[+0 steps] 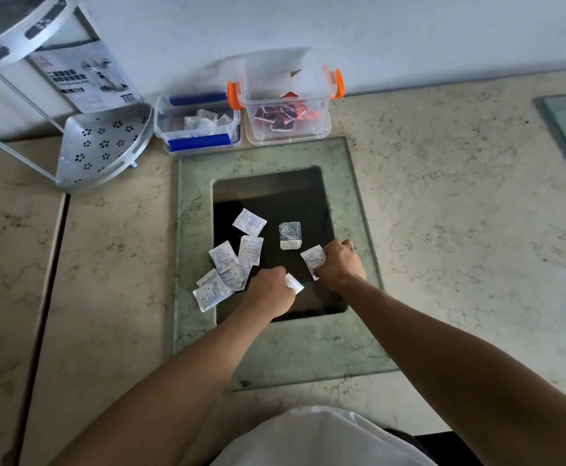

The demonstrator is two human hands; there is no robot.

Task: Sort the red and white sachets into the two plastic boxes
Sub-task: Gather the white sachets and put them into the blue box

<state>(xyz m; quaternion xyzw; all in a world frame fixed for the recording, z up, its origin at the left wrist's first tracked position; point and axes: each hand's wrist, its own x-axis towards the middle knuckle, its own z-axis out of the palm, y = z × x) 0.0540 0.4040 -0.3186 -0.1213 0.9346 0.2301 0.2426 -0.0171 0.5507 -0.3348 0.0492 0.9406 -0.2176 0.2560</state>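
Head view, only one. White sachets (229,262) lie scattered on the dark glass panel (275,200) set in a green-tinted glass frame (194,203) on the marble table (443,213). Most are clustered at the panel's left edge, overlapping, long axes mixed: some run near-far, the lowest two tilt diagonally and hang over onto the frame. One lone sachet (249,222) sits farther up, tilted, long axis diagonal. A paler translucent sachet (289,235) lies alone at centre, long axis near-far, nearly square to the panel.

Left hand (270,290) is knuckles-up, fingers curled down, pinching a white sachet (294,283) that sticks out on its right side. Right hand (340,264) is likewise palm-down and curled, gripping another white sachet (313,258) whose long axis runs roughly near-far, upper end poking out to the left. Both forearms are bare, reaching forward and converging over the panel; hands near each other, not touching.

At the far wall, two clear plastic boxes side by side, just beside each other. Blue-latched box (197,124) on the left holds white sachets. Orange-latched box (286,105) on the right holds red sachets (280,116) in a jumbled pile, orientation mixed. A perforated metal corner rack (103,142) lies left of the boxes, with a printed card (86,75) behind it.
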